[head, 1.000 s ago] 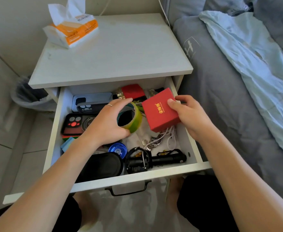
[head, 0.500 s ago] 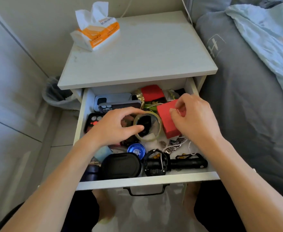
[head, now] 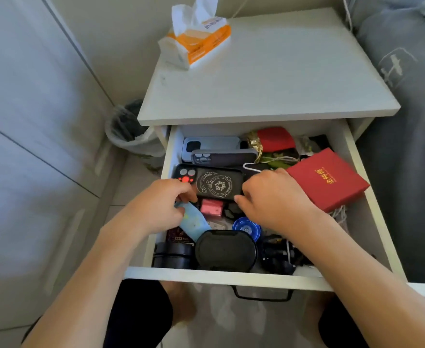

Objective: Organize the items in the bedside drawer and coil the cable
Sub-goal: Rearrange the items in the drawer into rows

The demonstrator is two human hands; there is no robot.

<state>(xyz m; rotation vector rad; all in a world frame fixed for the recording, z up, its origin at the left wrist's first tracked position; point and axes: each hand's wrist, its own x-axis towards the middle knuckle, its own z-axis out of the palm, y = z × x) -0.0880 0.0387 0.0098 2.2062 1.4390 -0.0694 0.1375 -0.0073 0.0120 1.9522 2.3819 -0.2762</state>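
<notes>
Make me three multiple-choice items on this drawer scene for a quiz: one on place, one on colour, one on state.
1. Where does the tissue pack sit?
A. in the drawer
B. on the nightstand top
C. on the bed

2. What colour is the gift box at the drawer's right side?
A. red
B. blue
C. white

3. How is the drawer?
A. shut
B. taken out
C. pulled open

Key: B, the pack lies on the top's back left corner; A, its lid is red with gold lettering; C, its contents show below the top.
</notes>
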